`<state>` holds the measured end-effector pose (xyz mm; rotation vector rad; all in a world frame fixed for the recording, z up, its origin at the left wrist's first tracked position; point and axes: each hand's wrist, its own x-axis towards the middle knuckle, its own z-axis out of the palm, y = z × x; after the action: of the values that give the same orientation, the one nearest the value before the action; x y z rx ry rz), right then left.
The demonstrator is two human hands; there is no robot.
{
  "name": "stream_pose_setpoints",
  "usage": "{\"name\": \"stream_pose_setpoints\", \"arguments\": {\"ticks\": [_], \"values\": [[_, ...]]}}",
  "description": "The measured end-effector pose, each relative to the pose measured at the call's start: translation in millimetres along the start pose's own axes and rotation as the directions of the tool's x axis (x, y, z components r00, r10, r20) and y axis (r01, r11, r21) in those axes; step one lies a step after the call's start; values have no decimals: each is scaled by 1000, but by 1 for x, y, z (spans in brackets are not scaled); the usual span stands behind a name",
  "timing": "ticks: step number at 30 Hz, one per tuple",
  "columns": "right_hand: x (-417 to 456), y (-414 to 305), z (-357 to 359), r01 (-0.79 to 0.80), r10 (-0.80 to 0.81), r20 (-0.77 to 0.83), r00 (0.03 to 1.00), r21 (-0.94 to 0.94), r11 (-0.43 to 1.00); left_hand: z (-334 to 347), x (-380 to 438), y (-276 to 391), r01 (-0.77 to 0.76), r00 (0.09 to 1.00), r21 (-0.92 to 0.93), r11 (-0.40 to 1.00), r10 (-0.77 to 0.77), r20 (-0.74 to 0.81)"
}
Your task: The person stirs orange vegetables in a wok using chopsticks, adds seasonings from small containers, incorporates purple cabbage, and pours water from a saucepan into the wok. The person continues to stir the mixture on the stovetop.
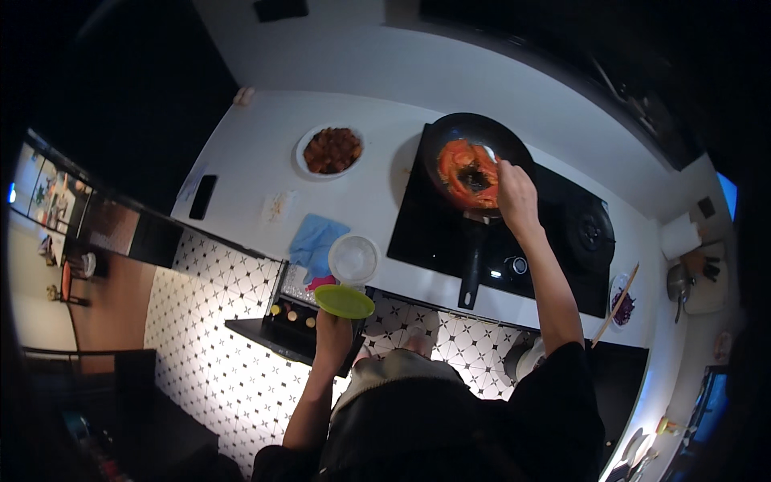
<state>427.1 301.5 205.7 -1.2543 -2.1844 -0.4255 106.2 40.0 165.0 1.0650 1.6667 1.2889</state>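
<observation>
My right hand (517, 196) is over the right side of a black frying pan (512, 141), gripping a white spoon (490, 154) whose end shows past my fingers. Thick red-orange sauce (459, 158) lies in a rough ring in the pan, around a dark pool of liquid. The pan sits on the left part of a black glass cooktop (415, 235), its handle (472, 265) towards me. In my left hand (334, 337) is a green round lid (344, 301), held just before the counter edge. Beyond it stands a round whitish tub (354, 259); its contents are unclear.
An open drawer (265, 330) with several capped bottles juts out below my left hand. On the counter are a blue cloth (319, 241), a white bowl of brown chunks (332, 150) and a phone (203, 197). Chopsticks (617, 304) rest across a dish of shredded purple vegetable (624, 308).
</observation>
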Motion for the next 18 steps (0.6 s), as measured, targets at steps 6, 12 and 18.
{"name": "stream_pose_setpoints", "arguments": {"ticks": [6, 12, 18], "values": [[-10, -158, -66, -448, 172, 422, 890, 743, 496, -41, -20, -34, 127, 992, 6, 992, -127, -12], [-68, -293, 1, -258, -253, 447, 858, 801, 540, -87, -36, -70, 180, 979, -8, 984, -178, 104], [-90, -348, 35, -287, -292, 560, 776, 725, 626, -151, -45, -108, 333, 926, 135, 933, -351, 137]]}}
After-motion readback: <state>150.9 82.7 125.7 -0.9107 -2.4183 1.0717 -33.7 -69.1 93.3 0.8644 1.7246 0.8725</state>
